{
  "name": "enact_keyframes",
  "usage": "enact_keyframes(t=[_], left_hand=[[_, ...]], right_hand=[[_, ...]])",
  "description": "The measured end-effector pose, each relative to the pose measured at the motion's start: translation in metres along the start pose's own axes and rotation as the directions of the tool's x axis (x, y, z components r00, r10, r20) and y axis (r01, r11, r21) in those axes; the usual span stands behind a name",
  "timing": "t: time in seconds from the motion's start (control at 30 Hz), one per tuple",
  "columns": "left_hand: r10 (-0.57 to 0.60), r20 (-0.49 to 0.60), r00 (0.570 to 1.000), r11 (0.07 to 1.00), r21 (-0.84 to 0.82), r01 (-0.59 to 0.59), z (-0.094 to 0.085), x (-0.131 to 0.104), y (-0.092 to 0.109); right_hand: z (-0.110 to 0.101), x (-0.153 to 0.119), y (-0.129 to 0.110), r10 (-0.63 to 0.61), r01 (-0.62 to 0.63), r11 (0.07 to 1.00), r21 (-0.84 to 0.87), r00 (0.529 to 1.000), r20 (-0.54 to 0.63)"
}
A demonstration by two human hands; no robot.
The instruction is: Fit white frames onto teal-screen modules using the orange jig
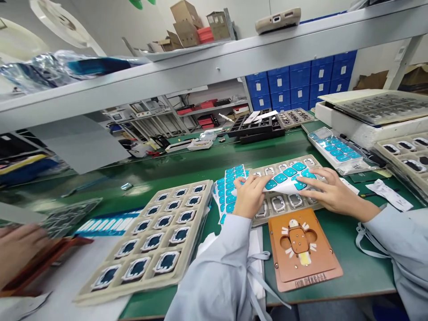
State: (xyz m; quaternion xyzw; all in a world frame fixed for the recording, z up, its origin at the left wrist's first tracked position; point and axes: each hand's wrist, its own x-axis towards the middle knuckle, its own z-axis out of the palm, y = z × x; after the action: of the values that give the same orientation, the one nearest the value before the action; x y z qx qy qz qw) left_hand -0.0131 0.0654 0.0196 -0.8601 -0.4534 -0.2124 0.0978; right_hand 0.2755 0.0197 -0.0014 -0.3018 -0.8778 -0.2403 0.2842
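Green bench | grey shelf above | blue bins behind

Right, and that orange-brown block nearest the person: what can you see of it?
The orange-brown block looks like smooth plastic, with rounded corners. It lies flat, slightly turned, on the green table. Its centre has a squarish recess with a round pocket either side, ringed by white strips, with a yellowish patch nearer the person. Dark lettering, partly unreadable, marks the near edge. Neither hand touches it.
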Motion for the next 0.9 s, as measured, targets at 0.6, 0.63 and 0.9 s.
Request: enact_keyframes(t=[0.6,0.63,0.9], left_hand=[[0.008,0.025,1.0,1.0,0.027,-0.008,-0.0011,-0.0003,0.0002],[0.01,0.028,1.0,1.0,0.027,-0.01,-0.0015,-0.0002,0.0005],[-0.043,0.065,0.997,0.999,0.021,0.041,-0.0011,0.0015,0.0013]], right_hand=[[0.0006,0.0025,-0.0033,0.043,-0.042,0.998,0.04,0.999,-0.024],[0.0005,0.0026,-0.0035,0.05,-0.048,0.998,0.044,0.998,-0.028],[0.0058,0.0015,-0.0028,0.23,-0.213,0.953,0.214,0.971,-0.059]])
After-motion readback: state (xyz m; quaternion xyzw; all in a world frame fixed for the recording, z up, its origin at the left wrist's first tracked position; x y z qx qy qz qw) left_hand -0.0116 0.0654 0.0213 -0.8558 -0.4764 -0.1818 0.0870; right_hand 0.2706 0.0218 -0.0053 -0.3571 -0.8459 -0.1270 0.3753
